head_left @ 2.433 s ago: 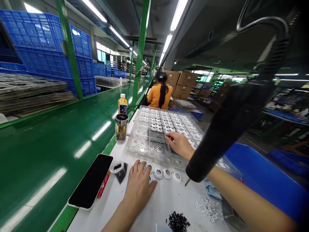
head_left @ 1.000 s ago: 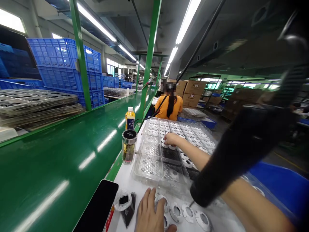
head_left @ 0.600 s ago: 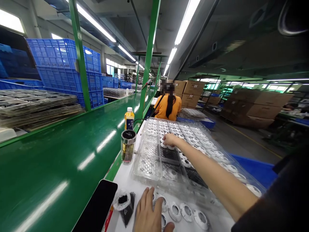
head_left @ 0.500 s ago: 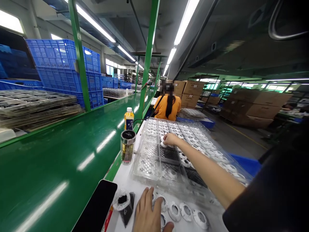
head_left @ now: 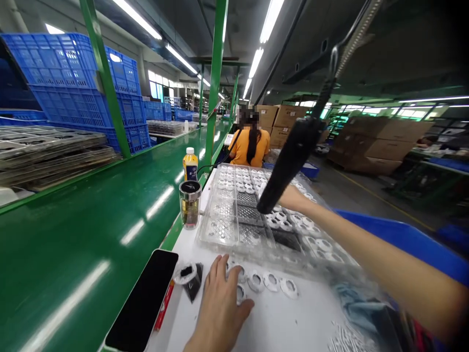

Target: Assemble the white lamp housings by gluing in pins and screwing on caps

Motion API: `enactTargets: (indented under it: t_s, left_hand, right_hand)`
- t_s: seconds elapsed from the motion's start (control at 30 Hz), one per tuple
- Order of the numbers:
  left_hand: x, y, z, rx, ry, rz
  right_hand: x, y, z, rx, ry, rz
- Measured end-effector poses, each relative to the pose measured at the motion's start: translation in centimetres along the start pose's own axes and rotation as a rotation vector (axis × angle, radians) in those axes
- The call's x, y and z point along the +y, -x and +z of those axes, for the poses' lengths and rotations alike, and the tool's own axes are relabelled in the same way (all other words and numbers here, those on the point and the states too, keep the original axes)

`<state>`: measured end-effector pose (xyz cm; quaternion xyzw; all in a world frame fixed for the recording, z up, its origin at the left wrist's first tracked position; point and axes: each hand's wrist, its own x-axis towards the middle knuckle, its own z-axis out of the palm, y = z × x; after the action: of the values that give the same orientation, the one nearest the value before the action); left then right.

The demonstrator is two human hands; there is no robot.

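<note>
My left hand [head_left: 220, 298] lies flat on the white table, fingers stretched out over the near end of a row of white plastic rings [head_left: 271, 282]. My right arm reaches out over a clear plastic tray [head_left: 223, 231] whose cells hold several more white rings. My right hand [head_left: 295, 198] is above the tray's middle cells. A black tool [head_left: 289, 159] hanging on a cable covers its fingers, so whether they grip anything is hidden.
Left of my hand lie a black phone [head_left: 142, 298], a red pen [head_left: 163, 305] and a small bag of black parts [head_left: 188, 276]. A glass jar [head_left: 189, 205] and a yellow bottle [head_left: 190, 164] stand by the green conveyor [head_left: 91, 210]. A person in an orange shirt [head_left: 249, 144] sits ahead. A blue bin [head_left: 403, 239] is on the right.
My right hand has drawn back from the tray's far cells toward the right. The black hanging tool has swung in front of it. My left hand stays on the rings.
</note>
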<state>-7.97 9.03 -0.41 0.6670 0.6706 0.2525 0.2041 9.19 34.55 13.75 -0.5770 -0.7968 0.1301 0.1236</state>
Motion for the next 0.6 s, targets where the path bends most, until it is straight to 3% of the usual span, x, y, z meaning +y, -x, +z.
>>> enactTargets:
  t_s: [0.13, 0.23, 0.3, 0.4, 0.6]
  left_hand:
    - [0.0, 0.3, 0.1, 0.012, -0.012, 0.013]
    - [-0.2, 0.5, 0.2, 0.03, -0.019, 0.046]
    - [-0.3, 0.5, 0.1, 0.038, -0.026, 0.082]
    - [-0.3, 0.8, -0.3, 0.029, -0.039, 0.144]
    - [0.0, 1.3, -0.7, 0.007, -0.05, 0.24]
  right_hand:
    - [1.0, 9.8, 0.3, -0.12, 0.004, -0.088]
    - [0.2, 16.7, 2.3, -0.275, -0.003, -0.198]
    - [-0.6, 19.8, 4.0, -0.393, 0.008, -0.258]
    - [-1.5, 21.8, 5.9, -0.514, 0.055, -0.314]
    - [-1.6, 20.3, 7.1, -0.568, 0.145, -0.304]
